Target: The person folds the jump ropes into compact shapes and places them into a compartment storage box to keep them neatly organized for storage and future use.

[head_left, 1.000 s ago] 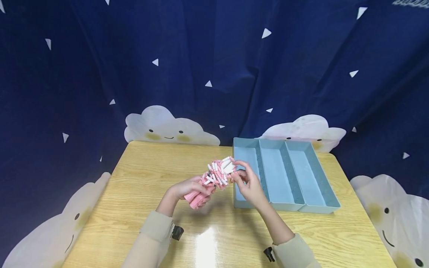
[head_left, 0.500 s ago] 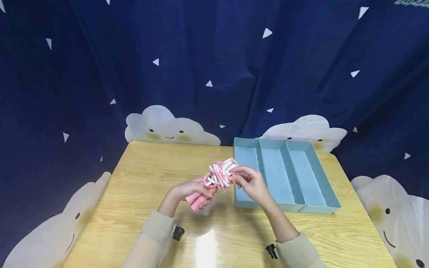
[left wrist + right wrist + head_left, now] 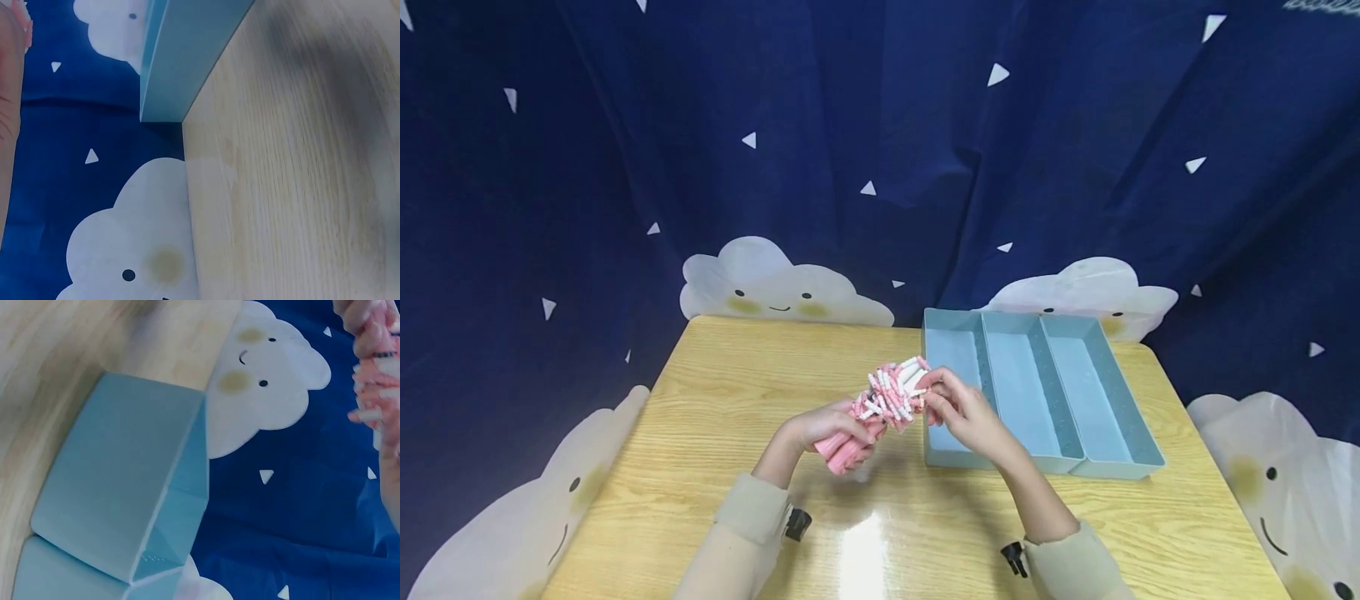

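Observation:
A pink and white beaded jump rope [image 3: 891, 398], bundled up tight, is held above the table with its two pink handles side by side. My left hand [image 3: 822, 425] grips it by the handles, at the bundle's lower left. At the upper right end, my right hand [image 3: 967, 417] pinches the beaded strands with thumb and fingers. In the right wrist view the rope [image 3: 375, 387] shows at the right edge, partly cut off. Only a slice of the hand and a bit of the rope appear at the left wrist view's left border.
A blue tray [image 3: 1060, 463] with three long compartments stands on the right of the wooden table [image 3: 760, 358], just beyond the right hand. Behind the table hangs a dark blue curtain [image 3: 820, 108] with white triangles and clouds.
The right hand has shifted slightly right and down while its fingers work at the rope's end. The left hand stays nearly still, and the tray has not moved.

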`<state>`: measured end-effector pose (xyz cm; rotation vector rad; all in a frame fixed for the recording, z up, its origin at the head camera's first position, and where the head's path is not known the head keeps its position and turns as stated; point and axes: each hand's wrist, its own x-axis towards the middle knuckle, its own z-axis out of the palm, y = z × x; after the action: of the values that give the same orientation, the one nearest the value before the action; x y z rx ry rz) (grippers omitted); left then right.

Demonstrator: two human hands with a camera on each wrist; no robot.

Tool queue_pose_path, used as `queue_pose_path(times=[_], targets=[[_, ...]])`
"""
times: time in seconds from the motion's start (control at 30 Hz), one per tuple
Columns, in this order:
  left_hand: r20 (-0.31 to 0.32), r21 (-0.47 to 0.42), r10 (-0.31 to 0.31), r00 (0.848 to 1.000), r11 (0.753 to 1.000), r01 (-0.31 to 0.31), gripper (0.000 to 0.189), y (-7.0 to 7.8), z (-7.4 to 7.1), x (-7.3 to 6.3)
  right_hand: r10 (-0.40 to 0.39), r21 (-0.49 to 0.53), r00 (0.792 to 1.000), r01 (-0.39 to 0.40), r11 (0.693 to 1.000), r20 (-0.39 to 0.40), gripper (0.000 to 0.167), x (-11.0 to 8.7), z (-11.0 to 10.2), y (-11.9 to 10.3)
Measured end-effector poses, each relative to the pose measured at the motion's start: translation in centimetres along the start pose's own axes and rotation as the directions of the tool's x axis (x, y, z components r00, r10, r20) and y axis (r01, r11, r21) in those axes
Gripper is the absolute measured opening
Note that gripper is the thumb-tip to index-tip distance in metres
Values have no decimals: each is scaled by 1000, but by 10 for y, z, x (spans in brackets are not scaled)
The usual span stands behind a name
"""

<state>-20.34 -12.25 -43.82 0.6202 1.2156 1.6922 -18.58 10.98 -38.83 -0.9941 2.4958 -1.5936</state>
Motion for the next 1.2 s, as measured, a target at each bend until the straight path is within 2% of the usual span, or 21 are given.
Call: queue_pose_path(times=[0.13, 0.37, 0.5, 0.73, 0.97, 1.03, 1.2], targets=[[-3, 8, -11, 1000, 1000, 11, 22, 3, 3, -1, 3, -18, 1000, -3, 1000, 28, 10, -2, -2, 6], [-47, 27, -42, 998, 999, 43, 26, -11, -7, 2, 131, -20, 991, -131, 991, 6, 11, -2, 2, 26], [-42, 37, -46, 998, 998, 48, 28, -15, -9, 3, 140, -45, 990, -141, 989, -17, 10, -2, 4, 26], [-31, 19, -41, 999, 999, 42, 27, -13, -7, 4, 47, -183, 992, -68, 981, -113, 11, -3, 8, 25], [-26, -17, 7, 1000, 1000, -7, 29, -4, 4, 1, -61, -163, 965, 19, 986, -255, 14, -3, 14, 30], [-19, -15, 13, 1000, 1000, -14, 25, 0, 7, 0, -92, -163, 964, 52, 985, -251, 15, -3, 14, 32], [-35, 5, 16, 999, 1000, -16, 27, 2, 7, -3, -146, -171, 973, 115, 979, -178, 28, -4, 14, 33]])
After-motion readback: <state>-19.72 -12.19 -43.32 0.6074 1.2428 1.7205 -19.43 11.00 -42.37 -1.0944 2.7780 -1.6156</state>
